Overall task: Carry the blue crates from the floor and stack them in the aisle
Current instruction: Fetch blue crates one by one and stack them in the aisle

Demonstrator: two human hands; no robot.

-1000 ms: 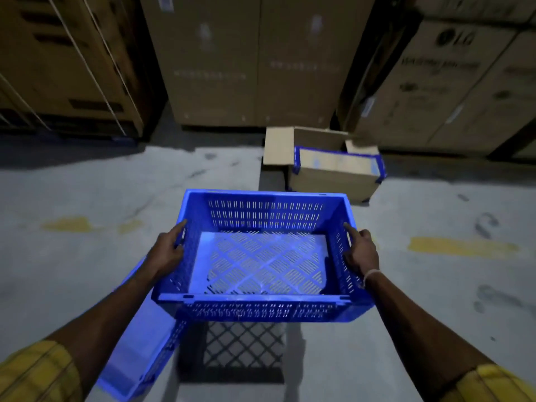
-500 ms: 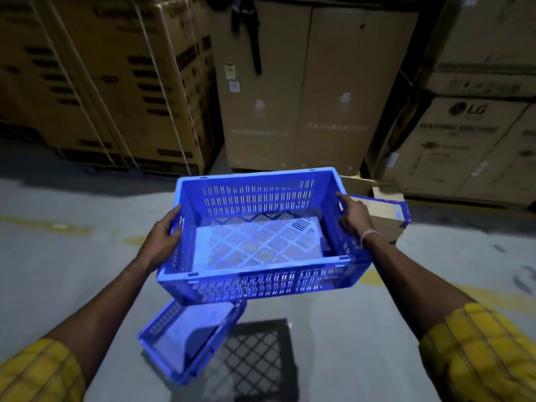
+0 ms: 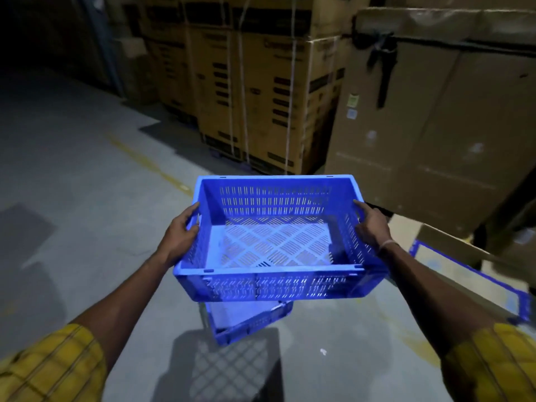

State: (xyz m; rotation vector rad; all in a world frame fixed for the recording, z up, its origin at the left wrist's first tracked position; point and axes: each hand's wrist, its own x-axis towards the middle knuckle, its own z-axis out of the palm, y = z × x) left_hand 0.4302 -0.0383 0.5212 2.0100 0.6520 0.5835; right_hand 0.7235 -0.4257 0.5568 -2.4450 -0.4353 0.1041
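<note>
I carry an empty blue slotted crate [image 3: 272, 285] level in front of me, well above the floor. My left hand [image 3: 179, 230] grips its left side handle and my right hand [image 3: 372, 224] grips its right side handle. A second blue crate [image 3: 249, 320] lies on the concrete floor below the carried one, mostly hidden by it. The carried crate throws a lattice shadow on the floor near my feet.
Tall strapped cardboard cartons [image 3: 261, 91] stand ahead, and a large brown carton [image 3: 435, 126] stands to the right. A low cardboard box with blue edging [image 3: 470, 271] sits on the floor at right. Grey floor with a faded yellow line [image 3: 148, 163] stretches left into a dark aisle.
I have turned left with the crate held up; the cartons and the low box have slid rightward in view. The crate on the floor now sits under the carried one.
</note>
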